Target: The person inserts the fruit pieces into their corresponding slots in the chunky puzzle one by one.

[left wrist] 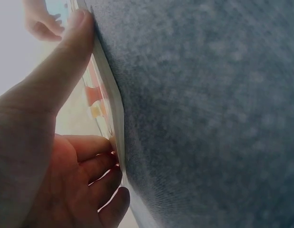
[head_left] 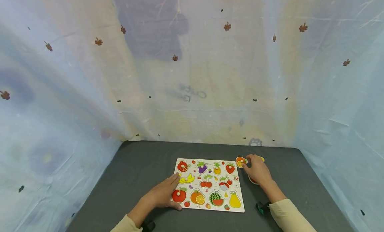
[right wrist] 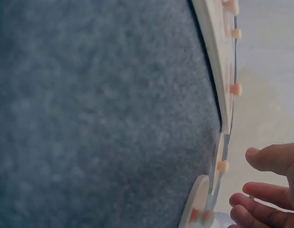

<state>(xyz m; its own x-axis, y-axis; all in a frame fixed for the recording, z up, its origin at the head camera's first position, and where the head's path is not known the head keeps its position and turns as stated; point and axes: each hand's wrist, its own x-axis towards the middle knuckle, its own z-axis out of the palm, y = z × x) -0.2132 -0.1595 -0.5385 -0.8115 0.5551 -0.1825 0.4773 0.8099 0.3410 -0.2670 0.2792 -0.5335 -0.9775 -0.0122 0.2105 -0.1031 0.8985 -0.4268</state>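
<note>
A white fruit puzzle board point(head_left: 212, 209) lies on the dark table. My left hand point(head_left: 163, 192) rests along its left side, thumb at the near left corner; in the left wrist view the thumb point(left wrist: 73, 42) lies against the board's edge and the fingertips touch it lower down. Right of the board, my right hand point(head_left: 258, 168) is over loose puzzle pieces. An orange piece point(head_left: 241, 162) shows by its fingers; a yellow-edged piece point(head_left: 262, 158) and a red-edged piece point(head_left: 253, 181) are partly hidden. In the right wrist view, the fingers point(right wrist: 263, 192) are apart from the knobbed piece point(right wrist: 216, 161).
Knobs stand up from the board, such as a reddish knob point(right wrist: 237, 89). Dark grey cloth covers the table point(head_left: 144, 168). A pale patterned curtain point(head_left: 210, 75) hangs behind and at both sides. Dark straps point(head_left: 262, 207) are at the wrists.
</note>
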